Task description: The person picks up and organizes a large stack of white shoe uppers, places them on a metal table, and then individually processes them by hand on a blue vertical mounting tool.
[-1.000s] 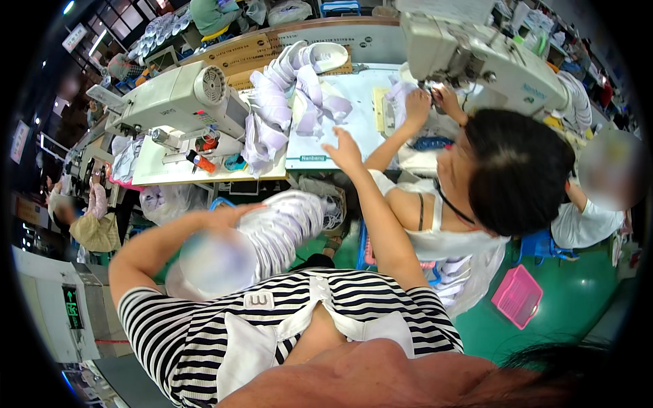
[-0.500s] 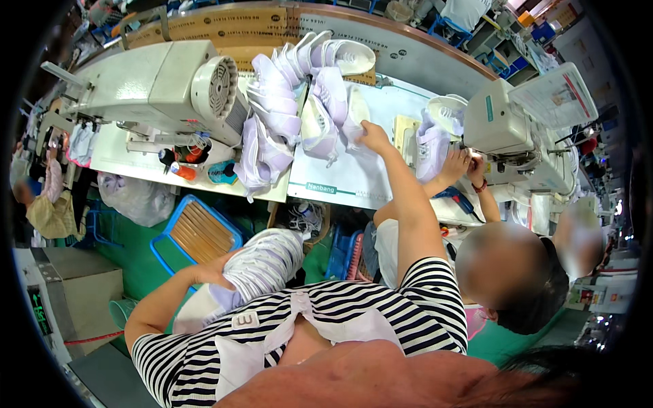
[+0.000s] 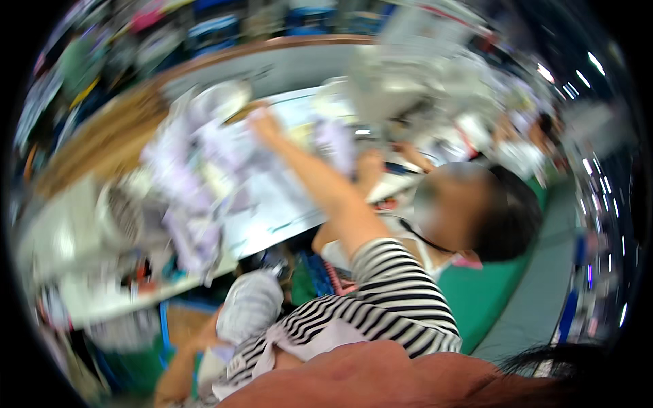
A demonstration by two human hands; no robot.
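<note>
The whole view is smeared by motion. Against my body at lower left, my left hand (image 3: 209,334) is closed on a stack of nested white and lavender shoe uppers (image 3: 250,307). My right arm stretches forward across the white table (image 3: 275,214). At its far side, my right hand (image 3: 265,126) is at the edge of the lavender shoe uppers (image 3: 224,153) lying there; blur hides its fingers and whether it grips one. A long row of more shoe uppers (image 3: 173,163) curves along the left of the table.
To the left stands a sewing machine (image 3: 71,224), and another sewing machine (image 3: 425,95) is at the right. A co-worker (image 3: 507,214) sits close on my right, one hand (image 3: 371,166) near a lavender shoe upper (image 3: 333,144). A blue-framed chair (image 3: 182,319) is below the table.
My view has swung to the right, so the table and machines appear shifted left and tilted. The left hand still holds the stack; the right hand is still by the shoe uppers.
</note>
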